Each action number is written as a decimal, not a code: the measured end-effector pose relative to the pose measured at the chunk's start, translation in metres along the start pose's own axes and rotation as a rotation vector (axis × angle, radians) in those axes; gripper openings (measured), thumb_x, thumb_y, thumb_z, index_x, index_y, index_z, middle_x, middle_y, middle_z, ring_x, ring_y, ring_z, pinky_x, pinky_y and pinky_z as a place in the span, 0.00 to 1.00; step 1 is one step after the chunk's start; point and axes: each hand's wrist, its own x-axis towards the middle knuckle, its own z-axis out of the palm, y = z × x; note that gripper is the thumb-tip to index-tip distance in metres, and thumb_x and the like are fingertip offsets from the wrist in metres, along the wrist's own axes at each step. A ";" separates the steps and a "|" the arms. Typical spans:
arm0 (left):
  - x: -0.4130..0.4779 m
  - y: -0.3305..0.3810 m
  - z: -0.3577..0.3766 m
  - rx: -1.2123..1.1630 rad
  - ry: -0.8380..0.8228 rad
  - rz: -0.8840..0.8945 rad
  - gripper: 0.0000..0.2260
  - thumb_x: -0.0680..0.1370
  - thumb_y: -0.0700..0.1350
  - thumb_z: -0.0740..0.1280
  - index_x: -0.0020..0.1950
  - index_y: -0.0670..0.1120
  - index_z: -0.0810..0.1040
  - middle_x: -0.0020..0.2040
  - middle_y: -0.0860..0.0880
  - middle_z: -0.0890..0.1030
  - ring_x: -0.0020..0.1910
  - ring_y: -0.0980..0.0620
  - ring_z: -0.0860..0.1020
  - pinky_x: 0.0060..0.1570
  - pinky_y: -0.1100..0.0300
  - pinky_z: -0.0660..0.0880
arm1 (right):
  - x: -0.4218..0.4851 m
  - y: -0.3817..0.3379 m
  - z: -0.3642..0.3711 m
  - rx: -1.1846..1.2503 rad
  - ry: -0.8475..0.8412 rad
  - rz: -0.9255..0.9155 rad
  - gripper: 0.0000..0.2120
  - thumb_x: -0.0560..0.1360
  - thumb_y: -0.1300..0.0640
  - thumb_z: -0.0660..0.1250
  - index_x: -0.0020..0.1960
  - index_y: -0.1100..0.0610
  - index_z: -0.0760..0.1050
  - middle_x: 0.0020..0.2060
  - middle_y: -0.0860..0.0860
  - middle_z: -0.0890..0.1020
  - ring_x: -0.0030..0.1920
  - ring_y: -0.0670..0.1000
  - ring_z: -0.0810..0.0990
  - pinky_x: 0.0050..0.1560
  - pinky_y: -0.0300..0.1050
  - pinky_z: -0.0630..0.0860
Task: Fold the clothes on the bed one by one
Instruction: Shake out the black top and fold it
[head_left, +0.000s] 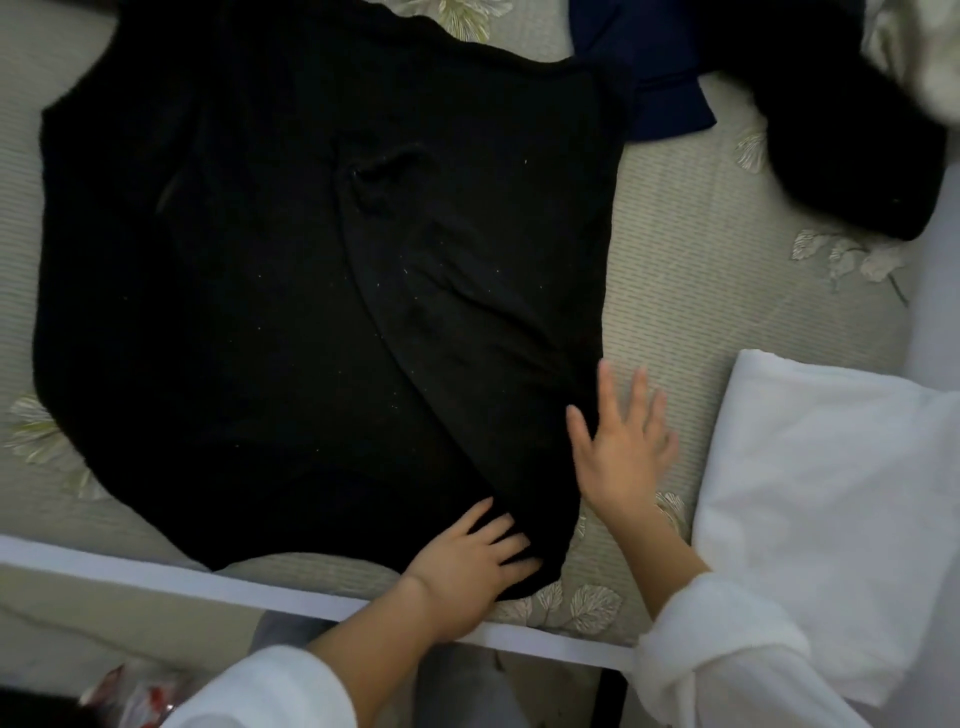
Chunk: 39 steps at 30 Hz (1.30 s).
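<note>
Black cloth garment (260, 312), wide and flat, covers most of the pale woven bed mat with leaf embroidery (675, 286), from the left edge past the middle. One flap already lies turned over along a slanted crease that runs down to the corner nearest the white bed rail (156, 566). The left hand (467, 556) rests on that near corner, its fingers (498, 540) straight and spread, pressing the fabric flat and grasping nothing. The right hand (623, 447) is just beyond it at the garment's right border, fingers (608, 389) loose and fanned, thumb over black cloth and the rest over bare mat; whether it touches I cannot tell.

Nearly all the garment lies to the left of and beyond both hands, its long axis running from near edge to far edge. The next fold probably starts at this near-right corner, with the left hand the better placed.

A folded white cloth (831, 493) sits at the near right; a navy garment (660, 78) and another dark garment (857, 156) wait at the far edge
</note>
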 end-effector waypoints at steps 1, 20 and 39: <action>-0.004 -0.001 0.002 -0.007 -0.005 0.019 0.26 0.82 0.46 0.54 0.78 0.52 0.50 0.79 0.48 0.51 0.77 0.44 0.43 0.68 0.48 0.28 | -0.002 0.001 -0.001 0.059 0.010 0.122 0.32 0.80 0.38 0.51 0.78 0.43 0.40 0.78 0.51 0.41 0.77 0.56 0.39 0.72 0.64 0.42; -0.223 -0.193 -0.012 -0.645 1.109 -1.236 0.16 0.74 0.35 0.66 0.62 0.41 0.75 0.65 0.38 0.69 0.64 0.40 0.67 0.65 0.46 0.65 | -0.071 -0.241 0.066 -0.088 -0.174 -0.577 0.38 0.77 0.46 0.63 0.78 0.49 0.44 0.78 0.50 0.44 0.77 0.51 0.40 0.74 0.52 0.46; -0.294 -0.308 -0.052 -2.173 0.879 -0.967 0.09 0.76 0.46 0.61 0.51 0.47 0.79 0.45 0.47 0.84 0.44 0.50 0.81 0.37 0.57 0.76 | -0.058 -0.313 0.075 -0.227 -0.402 -0.423 0.57 0.61 0.27 0.68 0.75 0.41 0.34 0.75 0.47 0.40 0.75 0.58 0.43 0.73 0.60 0.51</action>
